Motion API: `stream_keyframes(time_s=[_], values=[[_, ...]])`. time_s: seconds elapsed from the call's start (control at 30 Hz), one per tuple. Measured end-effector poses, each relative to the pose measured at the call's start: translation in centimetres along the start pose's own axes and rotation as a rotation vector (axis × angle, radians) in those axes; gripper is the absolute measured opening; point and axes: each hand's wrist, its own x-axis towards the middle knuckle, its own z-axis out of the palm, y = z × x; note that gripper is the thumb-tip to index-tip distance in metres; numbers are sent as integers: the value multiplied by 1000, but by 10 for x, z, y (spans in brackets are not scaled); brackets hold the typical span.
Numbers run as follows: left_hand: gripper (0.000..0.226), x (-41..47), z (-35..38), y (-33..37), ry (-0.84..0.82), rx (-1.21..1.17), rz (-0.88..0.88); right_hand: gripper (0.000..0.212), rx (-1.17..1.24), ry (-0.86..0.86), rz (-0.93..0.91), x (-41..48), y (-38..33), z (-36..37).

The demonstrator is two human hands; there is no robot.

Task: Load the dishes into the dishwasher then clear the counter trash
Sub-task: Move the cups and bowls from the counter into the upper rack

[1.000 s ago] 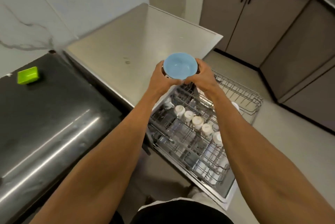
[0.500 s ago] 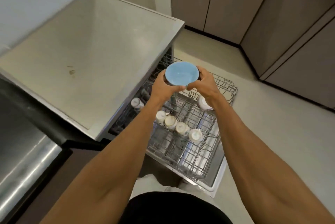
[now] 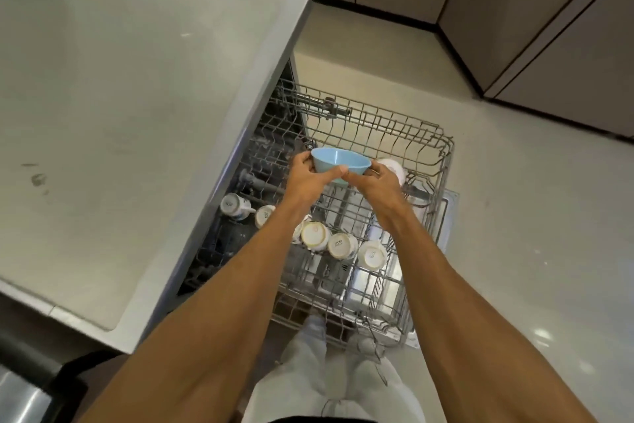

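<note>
A pale grey counter filled the left side. The pulled-out wire dishwasher rack stood beside it, over the floor. Above the rack's middle, both hands held a light blue bowl. It was smooth, round and plain, and sat upright with its bare inside showing. The left hand curled round its left side and the right hand round its right, thumbs nearly meeting on the near wall. Upturned white cups lay in a row in the rack, under the forearms.
</note>
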Motion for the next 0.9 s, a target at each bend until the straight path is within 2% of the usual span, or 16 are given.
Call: stream_keyframes(time_s=[0.07, 0.17, 0.2, 0.37, 0.47, 0.63, 0.7, 0.8, 0.9], values=[[80, 20, -2, -6, -42, 29, -40, 60, 17, 49, 42, 16, 8, 6], [90, 53, -5, -17, -103, 129, -92, 33, 31, 118, 119, 45, 22, 13], [91, 66, -6, -24, -109, 167, -101, 30, 39, 144, 141, 55, 26, 15], [69, 101, 0, -31, -84, 281, -107, 55, 63, 198, 260, 98, 34, 23], [50, 116, 3, -32, -94, 304, -123, 49, 42, 199, 301, 116, 38, 23], [57, 137, 2, -41, -148, 377, -141, 70, -56, 269, 336, 141, 47, 24], [63, 140, 4, -44, -169, 393, -150, 72, -62, 305, 349, 148, 49, 25], [53, 144, 9, -44, -195, 400, -138, 69, -98, 362, 372, 156, 47, 25], [55, 149, 13, -43, -193, 402, -153, 66, -143, 367, 392, 162, 44, 26]])
